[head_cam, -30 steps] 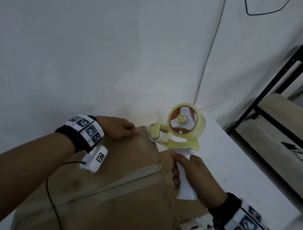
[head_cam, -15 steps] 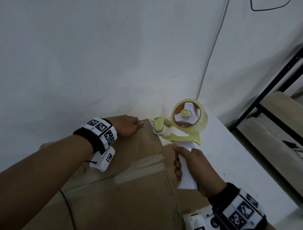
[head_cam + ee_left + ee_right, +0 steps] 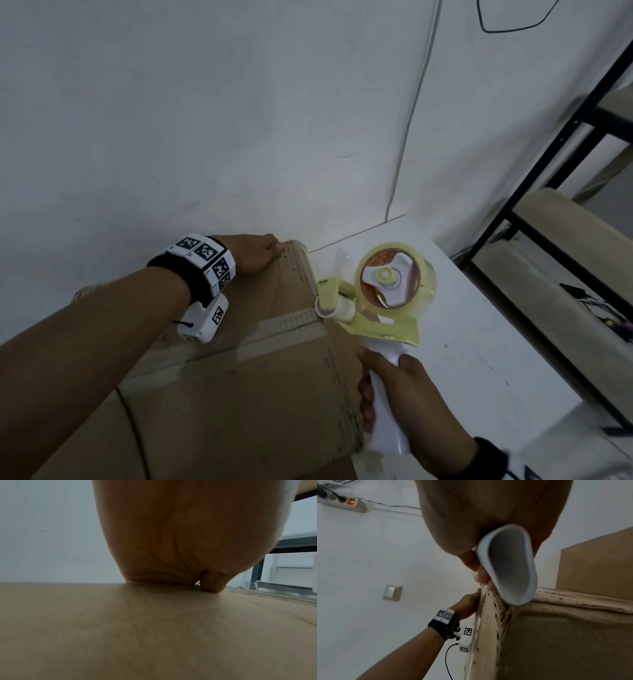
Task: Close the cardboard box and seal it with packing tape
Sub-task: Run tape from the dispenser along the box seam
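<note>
The brown cardboard box point(image 3: 257, 394) lies with its flaps down and a pale tape strip point(image 3: 284, 329) along the seam. My left hand point(image 3: 255, 251) rests its palm on the far end of the lid, fingers bent over the far edge and hidden; the left wrist view shows the palm point(image 3: 171, 540) flat on the cardboard point(image 3: 154, 628). My right hand point(image 3: 407, 397) grips the white handle point(image 3: 508, 563) of the yellow tape dispenser point(image 3: 380, 318), which carries a clear roll point(image 3: 394, 281). Its roller head point(image 3: 334, 303) sits against the box's right edge, at the end of the seam.
The box stands on a white table point(image 3: 479, 342) pushed against a white wall. A black metal shelf frame point(image 3: 513, 212) stands to the right. A thin cable point(image 3: 407, 137) runs down the wall. The right wrist view shows a power strip point(image 3: 342, 503) and a light switch point(image 3: 392, 593).
The dispenser has come from the box's far right corner down its right edge to the seam end. The left hand keeps its place on the far edge.
</note>
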